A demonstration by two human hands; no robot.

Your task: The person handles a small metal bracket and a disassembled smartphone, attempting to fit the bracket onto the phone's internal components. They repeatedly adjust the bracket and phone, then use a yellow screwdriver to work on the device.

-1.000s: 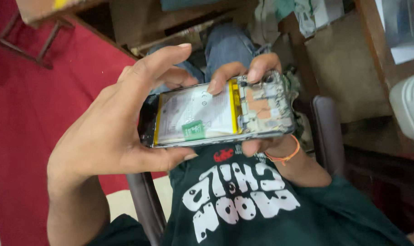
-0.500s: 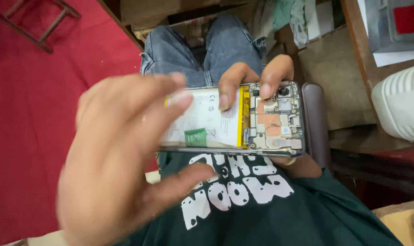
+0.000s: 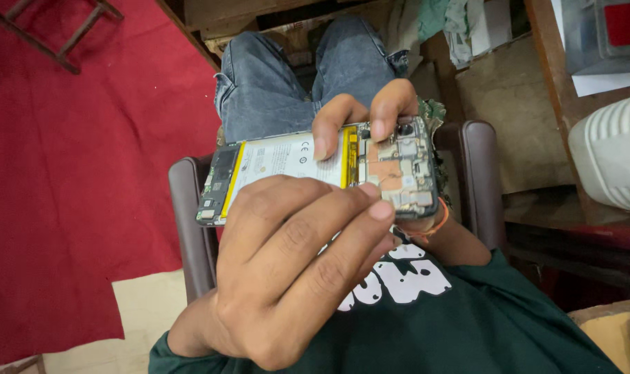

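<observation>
While right hand (image 3: 370, 118) clamps the opened phone (image 3: 322, 173) (far edge), left hand (image 3: 294, 263) pinches shut.

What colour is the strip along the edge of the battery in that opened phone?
Yellow, bordering the white battery inside the opened phone; the head view shows it.

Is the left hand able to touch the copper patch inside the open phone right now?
Probably yes. The left hand lies over the opened phone, fingertips beside the copper patch. Nothing covers the patch; the right hand presses only the white battery and the top edge.
</observation>
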